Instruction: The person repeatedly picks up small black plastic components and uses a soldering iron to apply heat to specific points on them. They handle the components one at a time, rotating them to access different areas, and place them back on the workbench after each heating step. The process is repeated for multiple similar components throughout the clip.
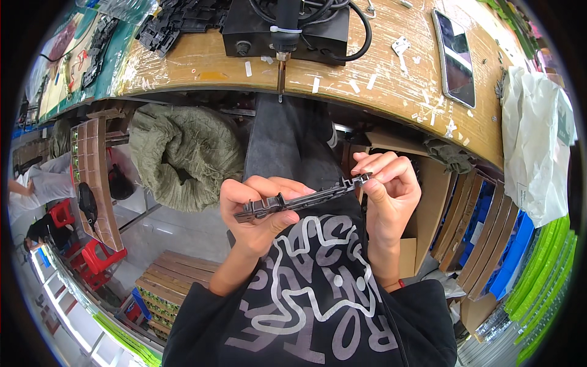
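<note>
One left hand (257, 229) and one right hand (394, 188) are pinching one black part (318, 197), possibly plastic, near the bench (183, 66) bearing one phone (457, 58).

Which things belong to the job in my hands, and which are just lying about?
Job in hand:
black plastic part, held by left hand and right hand
probably the piled black parts
perhaps the metal-tipped tool

Seemingly lying about:
smartphone
white plastic bag
green woven sack
</note>
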The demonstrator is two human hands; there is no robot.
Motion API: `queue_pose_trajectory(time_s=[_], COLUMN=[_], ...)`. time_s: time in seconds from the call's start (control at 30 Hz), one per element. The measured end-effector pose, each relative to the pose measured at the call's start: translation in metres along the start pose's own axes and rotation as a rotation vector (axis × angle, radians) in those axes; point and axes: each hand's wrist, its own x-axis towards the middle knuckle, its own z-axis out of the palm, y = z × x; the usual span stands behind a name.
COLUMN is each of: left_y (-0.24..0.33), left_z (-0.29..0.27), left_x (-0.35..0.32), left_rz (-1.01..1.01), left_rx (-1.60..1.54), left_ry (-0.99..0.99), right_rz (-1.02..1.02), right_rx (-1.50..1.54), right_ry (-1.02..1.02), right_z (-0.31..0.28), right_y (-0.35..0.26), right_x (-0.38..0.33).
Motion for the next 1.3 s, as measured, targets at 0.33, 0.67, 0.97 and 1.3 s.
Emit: queue_pose_trajectory(time_s=[0.33,0.67,0.97,1.3], left_y=[-0.002,-0.015,-0.008,-0.011], left_z=[0.001,-0.003,-0.019,-0.030], left_x=[0.000,0.006,0.012,0.021], left_rz=[0.007,-0.182,-1.165,-0.943], left_rx=[-0.121,-0.659,-0.386,-0.326], left_ry=[-0.010,-0.124,-0.248,-0.163], right_rz=[0.014,-0.101,-0.052,0.185], right_rx=[0.101,-0.033,0.040,-0.164], right_ry=[0.065,-0.114,-0.459,-0.343], right_z=[0.012,-0.002,-0.001,0.002], right_y=[-0.009,0.000,0.014,0.028], right_x=[0.002,0.003,0.008,0.011])
